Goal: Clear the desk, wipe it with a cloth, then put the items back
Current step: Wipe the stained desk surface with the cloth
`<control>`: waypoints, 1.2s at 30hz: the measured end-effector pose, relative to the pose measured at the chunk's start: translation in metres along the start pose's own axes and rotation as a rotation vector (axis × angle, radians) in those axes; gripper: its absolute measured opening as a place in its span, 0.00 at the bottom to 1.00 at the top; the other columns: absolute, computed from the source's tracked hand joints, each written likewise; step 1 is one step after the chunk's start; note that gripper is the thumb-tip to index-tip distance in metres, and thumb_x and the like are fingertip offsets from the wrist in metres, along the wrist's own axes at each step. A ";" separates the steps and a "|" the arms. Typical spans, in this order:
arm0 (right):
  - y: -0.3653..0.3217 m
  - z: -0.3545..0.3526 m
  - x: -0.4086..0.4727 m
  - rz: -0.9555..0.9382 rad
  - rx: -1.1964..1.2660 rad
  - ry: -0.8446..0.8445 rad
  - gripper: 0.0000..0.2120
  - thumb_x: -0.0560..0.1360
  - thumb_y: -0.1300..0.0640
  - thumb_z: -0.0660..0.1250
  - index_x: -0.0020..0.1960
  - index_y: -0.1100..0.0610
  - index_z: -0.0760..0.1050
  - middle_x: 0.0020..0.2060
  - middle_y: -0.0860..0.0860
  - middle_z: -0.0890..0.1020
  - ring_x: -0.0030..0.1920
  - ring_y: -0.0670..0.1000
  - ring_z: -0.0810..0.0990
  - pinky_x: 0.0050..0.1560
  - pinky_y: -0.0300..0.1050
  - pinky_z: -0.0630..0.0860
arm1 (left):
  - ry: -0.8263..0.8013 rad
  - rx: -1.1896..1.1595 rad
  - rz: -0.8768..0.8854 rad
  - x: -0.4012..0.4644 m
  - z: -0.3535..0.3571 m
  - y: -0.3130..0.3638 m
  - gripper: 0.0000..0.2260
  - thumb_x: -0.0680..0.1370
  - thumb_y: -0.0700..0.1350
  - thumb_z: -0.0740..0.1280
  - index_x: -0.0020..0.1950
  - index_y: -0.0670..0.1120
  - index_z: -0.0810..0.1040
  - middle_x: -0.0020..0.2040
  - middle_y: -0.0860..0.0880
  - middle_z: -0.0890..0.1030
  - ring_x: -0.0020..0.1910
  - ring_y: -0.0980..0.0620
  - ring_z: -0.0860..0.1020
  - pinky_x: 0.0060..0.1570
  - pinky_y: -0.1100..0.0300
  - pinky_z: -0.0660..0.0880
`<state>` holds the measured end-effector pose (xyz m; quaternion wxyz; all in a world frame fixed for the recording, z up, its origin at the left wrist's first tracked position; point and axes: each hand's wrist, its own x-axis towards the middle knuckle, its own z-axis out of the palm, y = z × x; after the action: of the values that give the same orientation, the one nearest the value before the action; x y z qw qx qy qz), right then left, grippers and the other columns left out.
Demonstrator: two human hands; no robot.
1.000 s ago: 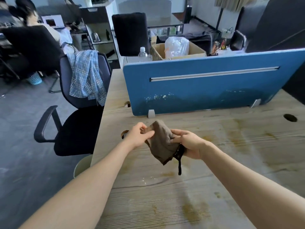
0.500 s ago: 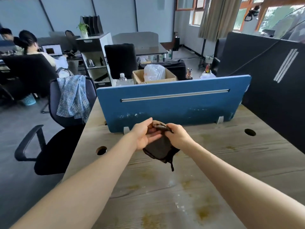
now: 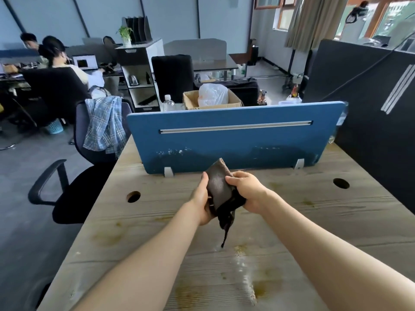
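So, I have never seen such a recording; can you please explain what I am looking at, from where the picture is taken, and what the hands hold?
There is no machine here. A person wears a camera on the head, looking forward and down, so you see their own two bare arms. The left hand and the right hand both grip a dark brown cloth above a wooden desk, which shows yellowish stains. A thin strip of the cloth hangs down. A blue divider panel stands at the desk's far edge. Left of the desk is an office chair with a checked shirt over its back.
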<state>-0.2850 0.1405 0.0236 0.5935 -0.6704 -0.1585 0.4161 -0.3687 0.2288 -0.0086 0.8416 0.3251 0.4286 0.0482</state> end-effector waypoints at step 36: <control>0.042 0.113 0.245 0.015 0.493 0.601 0.14 0.72 0.67 0.68 0.55 0.56 0.72 0.53 0.55 0.79 0.54 0.57 0.78 0.57 0.56 0.76 | 0.614 0.419 0.657 0.166 -0.177 0.164 0.20 0.79 0.41 0.64 0.70 0.43 0.65 0.67 0.46 0.71 0.65 0.50 0.71 0.56 0.63 0.66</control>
<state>-0.2336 0.3780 -0.1003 0.7539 -0.6008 0.1322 0.2308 -0.3650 0.5067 -0.1015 0.5334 0.5760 0.5321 0.3171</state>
